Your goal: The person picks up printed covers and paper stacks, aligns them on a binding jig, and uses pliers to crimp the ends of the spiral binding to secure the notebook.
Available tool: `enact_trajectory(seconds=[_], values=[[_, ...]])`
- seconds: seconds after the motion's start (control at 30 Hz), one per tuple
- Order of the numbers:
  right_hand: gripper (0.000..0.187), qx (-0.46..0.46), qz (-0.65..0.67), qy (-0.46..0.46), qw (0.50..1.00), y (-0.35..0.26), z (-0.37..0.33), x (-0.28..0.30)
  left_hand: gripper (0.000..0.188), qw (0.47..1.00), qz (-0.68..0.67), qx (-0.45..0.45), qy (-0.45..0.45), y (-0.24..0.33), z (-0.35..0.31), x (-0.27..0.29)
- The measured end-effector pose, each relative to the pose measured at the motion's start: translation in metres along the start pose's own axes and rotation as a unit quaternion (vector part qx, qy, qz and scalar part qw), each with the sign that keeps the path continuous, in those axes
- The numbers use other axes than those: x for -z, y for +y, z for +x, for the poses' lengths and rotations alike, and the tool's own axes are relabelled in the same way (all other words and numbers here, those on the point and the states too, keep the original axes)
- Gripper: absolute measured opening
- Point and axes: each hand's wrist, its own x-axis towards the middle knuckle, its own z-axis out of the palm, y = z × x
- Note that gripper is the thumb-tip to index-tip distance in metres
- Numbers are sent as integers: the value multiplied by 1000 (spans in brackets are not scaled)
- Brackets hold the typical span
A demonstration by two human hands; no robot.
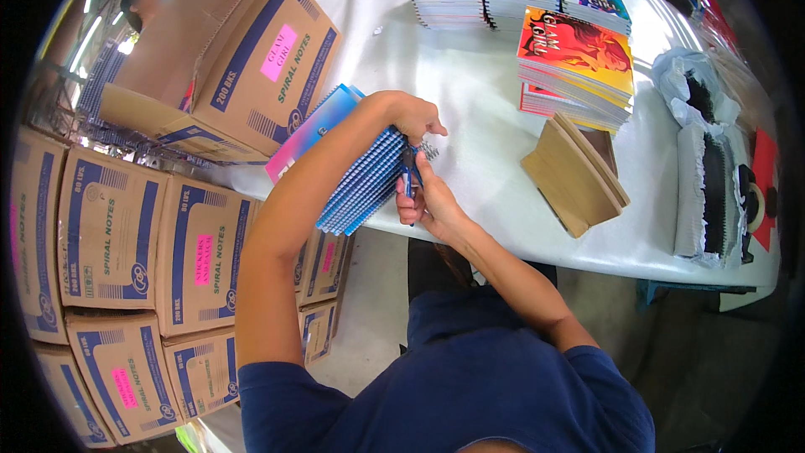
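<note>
A stack of spiral notebooks (pixel 360 180) with blue and pink covers lies at the table's near left edge, its coiled spines turned toward me. My left hand (pixel 412 117) reaches across the stack. Its fingers bend down over the stack's right end, and one points right; what they grip is hidden. Just below it, my right hand (pixel 432 201) is closed around dark-handled pliers (pixel 408 169), held upright against the coil ends. The tool's jaws are partly hidden. Small dark coil scraps (pixel 429 151) lie beside the pliers on the white-covered table (pixel 470 101).
An open cardboard carton (pixel 277 75) stands left of the stack, with closed cartons (pixel 113 226) piled below. Notebooks with bright covers (pixel 579 54) are stacked at the far right. A brown cardboard stand (pixel 574 176) and a wrapped bundle of black coils (pixel 713 193) sit to the right.
</note>
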Motion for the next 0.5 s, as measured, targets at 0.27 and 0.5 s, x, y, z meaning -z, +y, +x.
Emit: enact_trajectory(seconds=[0.27, 0.5], values=[[77, 9, -19, -51, 998, 13, -4, 11, 67, 1000, 10, -20, 19, -13, 10, -5], [75, -27, 79, -126, 989, 6, 12, 22, 64, 1000, -10, -12, 22, -9, 4, -7]])
